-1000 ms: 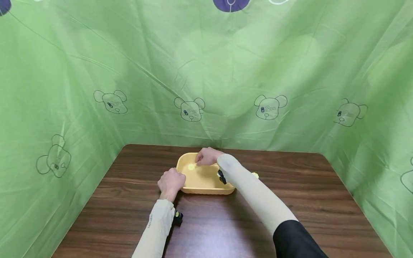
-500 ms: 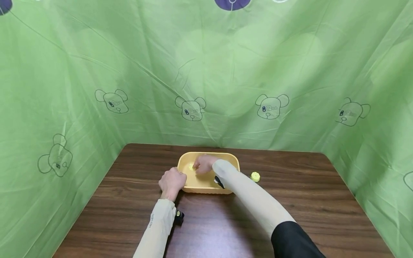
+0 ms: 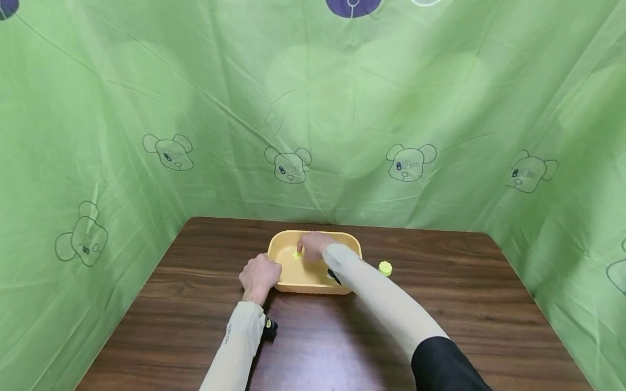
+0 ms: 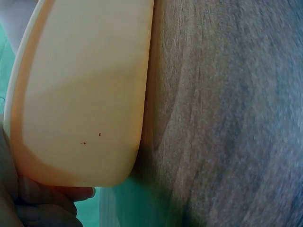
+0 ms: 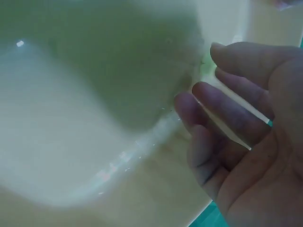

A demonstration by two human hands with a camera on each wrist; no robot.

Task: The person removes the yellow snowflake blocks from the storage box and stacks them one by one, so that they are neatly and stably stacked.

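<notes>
My left hand [image 3: 260, 274] grips the left end of a yellow plastic basin [image 3: 313, 289]; its fingers curl at the basin's corner [image 4: 85, 118] in the left wrist view. Inside the basin is my right hand [image 3: 314, 246], fingers bent downward. At its fingertips, on the left, shows a small yellow-green piece [image 3: 298, 255]. The right wrist view has thumb and forefinger close together with this green piece [image 5: 207, 68] at their tips, partly hidden, the other fingers loosely curled. A yellow-green flower-shaped block [image 3: 385, 268] stands on the table right of the basin.
The dark wood-grain table [image 3: 186, 326] ends at the back against a green curtain [image 3: 342, 190], which also hangs along both sides. Each wrist bears a small black camera, the left wrist camera [image 3: 269, 329] close over the table. The right forearm [image 3: 381, 298] crosses the basin's front right corner.
My right hand has come down from the basin's back rim to its floor, then slightly right. The small yellow-green piece has shifted right with the fingertips. My left hand stays at the basin's end.
</notes>
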